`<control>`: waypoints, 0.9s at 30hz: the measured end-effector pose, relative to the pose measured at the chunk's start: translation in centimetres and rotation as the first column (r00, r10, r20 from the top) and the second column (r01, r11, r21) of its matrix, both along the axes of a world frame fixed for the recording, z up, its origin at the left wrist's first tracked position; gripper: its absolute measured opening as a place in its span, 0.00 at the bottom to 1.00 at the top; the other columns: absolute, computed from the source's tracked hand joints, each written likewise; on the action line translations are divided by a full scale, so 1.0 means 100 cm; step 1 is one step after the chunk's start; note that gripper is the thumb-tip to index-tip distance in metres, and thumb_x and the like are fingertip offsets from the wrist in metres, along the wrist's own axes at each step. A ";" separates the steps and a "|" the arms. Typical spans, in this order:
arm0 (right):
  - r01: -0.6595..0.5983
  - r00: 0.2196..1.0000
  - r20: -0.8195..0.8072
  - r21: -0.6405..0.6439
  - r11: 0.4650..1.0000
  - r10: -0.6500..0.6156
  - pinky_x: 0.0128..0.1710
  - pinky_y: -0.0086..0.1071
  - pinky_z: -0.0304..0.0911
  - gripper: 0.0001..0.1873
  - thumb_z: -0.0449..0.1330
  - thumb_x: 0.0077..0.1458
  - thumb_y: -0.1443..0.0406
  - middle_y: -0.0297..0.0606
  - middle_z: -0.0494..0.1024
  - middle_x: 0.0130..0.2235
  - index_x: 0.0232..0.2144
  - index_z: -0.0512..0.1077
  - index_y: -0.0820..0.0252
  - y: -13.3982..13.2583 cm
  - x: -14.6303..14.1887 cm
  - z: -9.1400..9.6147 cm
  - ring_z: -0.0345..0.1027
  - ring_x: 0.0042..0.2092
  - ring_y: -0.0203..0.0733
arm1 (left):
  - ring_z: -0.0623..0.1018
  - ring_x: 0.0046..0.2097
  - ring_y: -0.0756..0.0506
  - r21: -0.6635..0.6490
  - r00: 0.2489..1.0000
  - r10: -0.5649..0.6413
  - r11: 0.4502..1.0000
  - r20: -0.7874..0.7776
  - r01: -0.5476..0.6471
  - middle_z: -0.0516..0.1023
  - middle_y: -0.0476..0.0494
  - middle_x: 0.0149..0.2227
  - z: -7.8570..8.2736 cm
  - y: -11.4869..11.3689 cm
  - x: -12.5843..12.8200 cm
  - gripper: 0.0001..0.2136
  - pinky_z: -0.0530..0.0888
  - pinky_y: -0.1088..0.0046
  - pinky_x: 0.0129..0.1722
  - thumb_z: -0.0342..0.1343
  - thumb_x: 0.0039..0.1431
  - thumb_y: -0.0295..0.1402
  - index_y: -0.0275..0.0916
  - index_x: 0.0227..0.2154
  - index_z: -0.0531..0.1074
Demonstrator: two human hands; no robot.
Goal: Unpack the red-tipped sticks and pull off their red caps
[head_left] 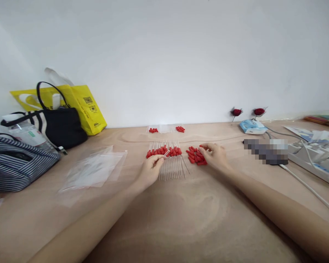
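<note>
Between the thumb and forefinger of my left hand (150, 170) is a thin clear dropper tube (167, 152), tilted up to the right. Below and beside it lies a row of clear dropper tubes (170, 170) without bulbs. Just behind them, droppers with red bulbs (160, 150) lie side by side, partly covered by my left hand. My right hand (215, 155) is at the right edge of a loose pile of red rubber bulbs (196, 155). Its fingertips are pinched around a red rubber bulb (201, 146), of which only a bit shows.
Against the wall lie clear bags with red bulbs (180, 129). Flat plastic bags (95, 170) are on the left, near a striped pouch (24, 162), a black handbag (60, 126) and a yellow bag (90, 109). At right are a tissue pack (252, 127), a power strip (318, 160) and cables.
</note>
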State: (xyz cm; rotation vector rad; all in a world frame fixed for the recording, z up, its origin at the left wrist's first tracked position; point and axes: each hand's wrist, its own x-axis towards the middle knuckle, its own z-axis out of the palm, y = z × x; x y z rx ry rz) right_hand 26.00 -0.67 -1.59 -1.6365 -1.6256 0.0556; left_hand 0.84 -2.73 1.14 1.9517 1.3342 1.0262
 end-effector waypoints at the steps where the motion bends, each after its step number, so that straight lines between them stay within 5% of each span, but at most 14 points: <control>1: 0.048 0.995 -0.082 -0.106 0.993 -0.057 0.39 0.33 0.53 0.12 0.53 0.47 0.57 0.34 0.75 0.30 0.30 0.73 0.56 0.011 0.003 0.002 0.65 0.33 0.37 | 0.73 0.36 0.48 -0.092 0.998 0.007 0.996 0.057 -0.002 0.75 0.45 0.33 0.004 0.004 0.007 0.10 0.69 0.72 0.37 0.46 0.54 0.33 0.36 0.33 0.72; 3: 0.063 0.979 -0.172 -0.265 0.962 -0.111 0.33 0.30 0.56 0.14 0.52 0.46 0.57 0.35 0.76 0.29 0.30 0.72 0.58 0.030 0.008 0.006 0.66 0.30 0.36 | 0.74 0.35 0.49 -0.251 0.994 0.012 0.968 0.109 0.016 0.76 0.45 0.32 0.010 0.014 0.021 0.08 0.70 0.73 0.36 0.50 0.51 0.31 0.35 0.31 0.72; 8: 0.029 0.978 -0.181 -0.373 0.928 -0.104 0.25 0.25 0.56 0.13 0.54 0.44 0.58 0.35 0.76 0.25 0.24 0.73 0.61 0.058 0.012 0.007 0.67 0.26 0.34 | 0.75 0.28 0.51 -0.422 0.998 -0.058 0.905 0.001 0.053 0.77 0.44 0.28 0.015 0.031 0.052 0.05 0.72 0.76 0.29 0.54 0.48 0.27 0.34 0.30 0.70; 16: 0.068 0.994 -0.043 -0.424 0.903 -0.096 0.24 0.26 0.54 0.13 0.59 0.40 0.57 0.36 0.75 0.23 0.25 0.73 0.61 0.057 0.000 0.006 0.66 0.25 0.35 | 0.76 0.22 0.48 -0.368 0.951 -0.097 0.930 -0.293 -0.019 0.75 0.49 0.19 0.007 0.032 0.078 0.20 0.70 0.76 0.25 0.56 0.40 0.23 0.33 0.40 0.64; 21: 0.105 0.994 0.050 -0.422 0.901 -0.092 0.25 0.28 0.53 0.16 0.58 0.39 0.52 0.37 0.74 0.24 0.23 0.72 0.60 0.051 -0.005 0.010 0.66 0.27 0.39 | 0.76 0.25 0.47 -0.309 0.914 -0.109 0.951 -0.391 -0.019 0.76 0.45 0.24 0.008 0.032 0.084 0.22 0.69 0.76 0.25 0.57 0.37 0.22 0.33 0.40 0.63; 25: 0.138 0.990 0.093 -0.405 0.904 -0.109 0.26 0.28 0.53 0.15 0.55 0.44 0.53 0.38 0.75 0.25 0.24 0.71 0.59 0.050 -0.004 0.012 0.66 0.29 0.39 | 0.75 0.29 0.45 -0.253 0.900 -0.124 0.967 -0.418 0.016 0.74 0.46 0.25 0.010 0.026 0.076 0.18 0.69 0.73 0.28 0.58 0.43 0.31 0.36 0.39 0.64; 27: 0.151 0.987 0.104 -0.398 0.905 -0.118 0.27 0.27 0.53 0.15 0.53 0.46 0.55 0.38 0.75 0.26 0.24 0.71 0.59 0.049 -0.002 0.011 0.67 0.30 0.38 | 0.74 0.33 0.44 -0.131 0.882 -0.183 0.982 -0.433 0.139 0.73 0.46 0.29 0.008 0.020 0.065 0.18 0.69 0.70 0.32 0.58 0.43 0.39 0.38 0.38 0.64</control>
